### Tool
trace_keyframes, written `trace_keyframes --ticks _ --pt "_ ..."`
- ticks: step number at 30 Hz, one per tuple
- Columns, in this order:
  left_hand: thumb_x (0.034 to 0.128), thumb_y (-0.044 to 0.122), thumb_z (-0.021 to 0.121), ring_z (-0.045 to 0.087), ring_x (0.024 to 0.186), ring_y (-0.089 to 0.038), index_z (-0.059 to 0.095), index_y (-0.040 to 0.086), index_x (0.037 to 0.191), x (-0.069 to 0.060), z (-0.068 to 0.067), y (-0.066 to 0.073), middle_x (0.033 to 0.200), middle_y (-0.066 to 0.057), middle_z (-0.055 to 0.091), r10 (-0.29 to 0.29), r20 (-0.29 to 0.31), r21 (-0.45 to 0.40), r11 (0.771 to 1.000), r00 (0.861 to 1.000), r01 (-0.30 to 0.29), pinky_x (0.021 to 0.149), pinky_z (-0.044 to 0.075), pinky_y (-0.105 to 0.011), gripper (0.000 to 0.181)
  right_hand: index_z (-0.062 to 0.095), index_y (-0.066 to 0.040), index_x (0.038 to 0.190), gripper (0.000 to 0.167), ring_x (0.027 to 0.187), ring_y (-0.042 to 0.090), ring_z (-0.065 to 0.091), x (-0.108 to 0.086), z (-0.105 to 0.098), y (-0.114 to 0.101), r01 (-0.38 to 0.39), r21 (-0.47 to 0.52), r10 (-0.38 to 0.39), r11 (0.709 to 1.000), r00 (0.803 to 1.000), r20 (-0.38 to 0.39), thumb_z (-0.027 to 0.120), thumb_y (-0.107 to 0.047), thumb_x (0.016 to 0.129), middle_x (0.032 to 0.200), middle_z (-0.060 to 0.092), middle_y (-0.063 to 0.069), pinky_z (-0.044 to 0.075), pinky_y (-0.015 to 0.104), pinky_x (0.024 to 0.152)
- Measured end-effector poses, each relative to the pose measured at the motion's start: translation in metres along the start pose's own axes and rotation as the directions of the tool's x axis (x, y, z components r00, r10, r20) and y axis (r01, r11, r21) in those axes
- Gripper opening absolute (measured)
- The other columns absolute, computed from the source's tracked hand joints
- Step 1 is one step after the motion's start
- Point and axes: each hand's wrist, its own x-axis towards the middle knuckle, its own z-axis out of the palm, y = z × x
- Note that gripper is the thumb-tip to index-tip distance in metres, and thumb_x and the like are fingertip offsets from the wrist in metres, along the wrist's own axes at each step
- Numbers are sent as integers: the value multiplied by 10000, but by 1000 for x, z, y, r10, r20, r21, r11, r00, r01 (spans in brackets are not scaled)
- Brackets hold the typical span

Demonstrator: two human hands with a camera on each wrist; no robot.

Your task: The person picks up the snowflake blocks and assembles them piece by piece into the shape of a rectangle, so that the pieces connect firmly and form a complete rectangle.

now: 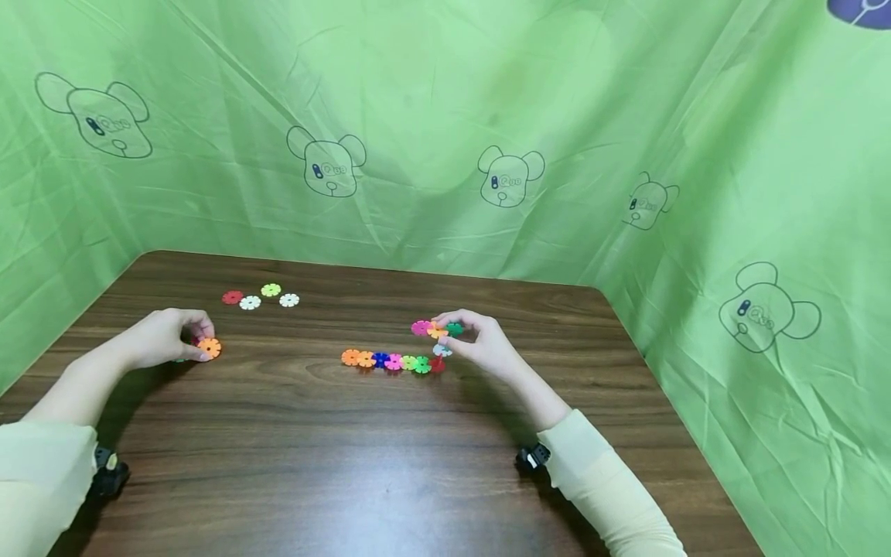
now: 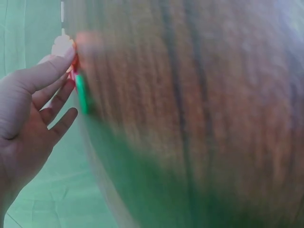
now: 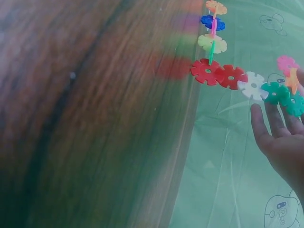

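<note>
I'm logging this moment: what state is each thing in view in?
Left hand: pinching the orange disc.
Orange disc: held.
Green disc beside it: partly hidden.
Right hand: gripping the disc chain.
Disc chain: linked, bent at a corner.
Far discs: lying flat on the table.
Green cloth: hanging, creased.
Wrist devices: worn.

The chain (image 1: pixel 394 362) of notched discs runs orange, orange, blue, pink, yellow-green, green and red, then another red, white, two greens, orange and pink. An orange disc (image 1: pixel 211 348) shows at the left hand (image 1: pixel 163 340), with pinkish-red and green pieces beside it. Of the loose discs, one is red (image 1: pixel 233 297), one yellow-green (image 1: pixel 271 289), two white (image 1: pixel 250 302). The tabletop (image 1: pixel 278 464) is dark brown with darker wood-grain streaks; the bright green curtain (image 1: pixel 418 93) carries dark-lined bear heads with small blue marks. Both sleeves (image 1: pixel 605 480) are plain and pale, the wrist cameras (image 1: pixel 110 476) mostly black.
</note>
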Motion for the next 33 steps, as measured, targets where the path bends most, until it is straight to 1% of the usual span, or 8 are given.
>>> trace_keyframes --ticks 6,12,15,20,23,27,30,33 --pt "767 136 775 518 639 -20 595 167 784 5 -8 9 707 82 596 6 -54 5 1000 999 -6 600 412 -260 184 661 -158 1056 233 889 132 622 4 2 15 -51 -11 51 999 999 -16 731 -155 833 1119 672 -9 511 364 782" --pt "759 90 770 530 674 -10 621 151 820 14 -17 27 741 64 610 44 -161 40 998 986 -38 610 436 -262 173 650 -52 1054 209 864 209 613 3 0 -3 -42 -29 41 999 999 -17 697 -95 855 1099 677 93 509 325 733" --pt "791 84 742 569 714 -58 650 127 882 18 -22 42 774 47 636 51 -174 30 998 983 -46 626 451 -277 136 639 -1 1050 207 858 245 613 2 -2 -18 -37 -35 37 999 999 -7 684 -68 859 1088 674 130 508 295 719" --pt "834 131 716 593 717 -108 696 116 949 22 -31 72 794 30 676 29 -200 -1 1000 979 -30 620 446 -284 118 632 -17 1102 254 853 235 616 1 -2 -25 -65 -43 65 997 998 4 685 -73 860 1087 667 123 503 281 706" --pt "818 128 731 583 693 -97 711 127 929 24 -35 90 781 29 685 29 -239 -8 999 971 -32 615 430 -284 112 627 -26 1140 294 856 213 613 1 -1 -22 -58 -41 58 997 998 -1 688 -64 854 1110 662 118 498 285 707" --pt "799 114 745 589 669 -71 715 143 900 28 -36 112 761 46 683 34 -292 -20 999 956 -41 623 431 -269 110 639 -100 1167 323 823 163 619 4 2 -3 -68 -45 68 997 998 -11 705 -110 851 1115 670 64 503 305 684" --pt "798 117 744 609 666 -78 716 150 889 31 -36 129 752 45 686 33 -329 -56 997 944 -55 615 433 -242 101 644 -180 1172 327 797 143 611 5 4 10 -80 -44 79 996 997 -15 710 -152 853 1113 672 3 510 354 685" --pt "805 129 738 625 675 -97 716 151 890 33 -36 146 759 25 696 15 -364 -109 992 931 -59 599 430 -211 91 641 -200 1174 320 782 132 595 5 5 13 -73 -43 73 996 997 -14 701 -168 862 1127 666 -21 511 383 699"
